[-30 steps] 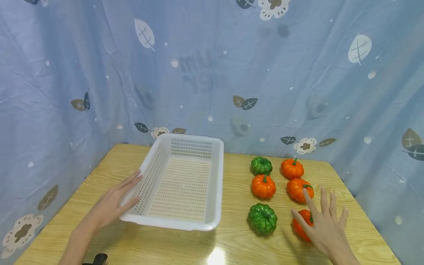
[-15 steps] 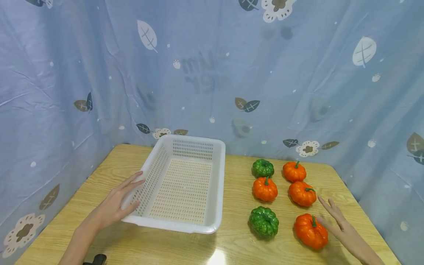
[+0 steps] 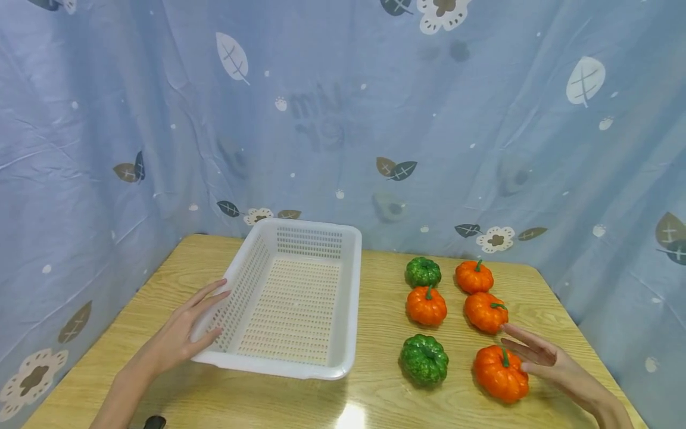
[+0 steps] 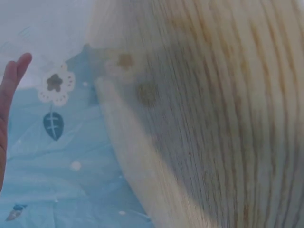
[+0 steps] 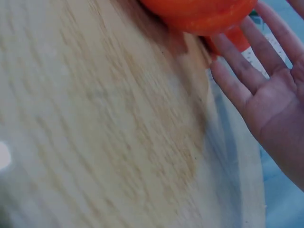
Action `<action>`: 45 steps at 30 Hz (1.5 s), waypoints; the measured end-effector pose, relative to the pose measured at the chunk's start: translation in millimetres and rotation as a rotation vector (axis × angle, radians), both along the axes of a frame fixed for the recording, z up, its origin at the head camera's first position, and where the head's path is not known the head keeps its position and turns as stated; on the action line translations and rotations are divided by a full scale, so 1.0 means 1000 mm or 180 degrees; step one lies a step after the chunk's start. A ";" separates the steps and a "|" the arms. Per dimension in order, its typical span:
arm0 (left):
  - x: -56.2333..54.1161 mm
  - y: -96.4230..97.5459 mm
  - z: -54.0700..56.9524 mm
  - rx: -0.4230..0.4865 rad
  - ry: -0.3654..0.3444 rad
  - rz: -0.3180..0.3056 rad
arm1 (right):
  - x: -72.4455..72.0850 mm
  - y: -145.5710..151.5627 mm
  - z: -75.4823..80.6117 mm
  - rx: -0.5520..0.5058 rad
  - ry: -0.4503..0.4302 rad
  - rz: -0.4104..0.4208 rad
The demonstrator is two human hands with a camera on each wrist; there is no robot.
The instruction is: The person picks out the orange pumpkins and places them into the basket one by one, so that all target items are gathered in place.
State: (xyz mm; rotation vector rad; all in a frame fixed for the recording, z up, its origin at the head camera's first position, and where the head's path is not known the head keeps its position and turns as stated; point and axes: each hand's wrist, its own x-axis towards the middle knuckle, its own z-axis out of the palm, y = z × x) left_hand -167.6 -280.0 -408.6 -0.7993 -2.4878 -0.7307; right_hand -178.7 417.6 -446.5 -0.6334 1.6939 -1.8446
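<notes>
My left hand (image 3: 179, 333) lies along the left side of a white perforated plastic basket (image 3: 351, 310), its fingertips at the rim and its fingers spread. In the left wrist view only a sliver of that hand's fingers (image 4: 12, 80) shows. On the right, my right hand (image 3: 549, 363) is beside the nearest orange pumpkin (image 3: 501, 374), fingers extended behind it and thumb toward its right side. The right wrist view shows the palm turned toward this orange pumpkin (image 5: 199, 14), with the fingers loosely straight and not curled round it.
Two more orange pumpkins (image 3: 486, 313) stand behind it in the right column. To their left are a far green pumpkin (image 3: 423, 272), an orange one (image 3: 426, 307) and a near green one (image 3: 424, 360). A patterned blue curtain (image 3: 321, 119) hangs behind the wooden table (image 3: 257, 399).
My right hand moves from over the nearest orange pumpkin out to its right, then turns sideways and comes in close beside it. The left hand stays at the basket.
</notes>
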 end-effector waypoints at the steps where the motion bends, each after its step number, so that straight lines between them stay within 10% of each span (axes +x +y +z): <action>1: 0.000 0.000 0.000 0.0008 0.0008 -0.0030 | -0.002 0.000 -0.001 -0.0071 -0.0023 0.0110; 26: 0.001 0.000 -0.002 -0.0014 0.0022 -0.0078 | -0.008 -0.024 -0.016 0.0104 0.0651 0.0472; 40: -0.001 0.000 -0.001 0.0050 0.0052 -0.0134 | -0.009 -0.029 0.008 -0.0226 -0.0205 0.0453; 45: 0.000 0.000 -0.002 0.0040 0.0053 -0.0119 | -0.010 -0.042 0.021 -0.0258 -0.0085 0.0368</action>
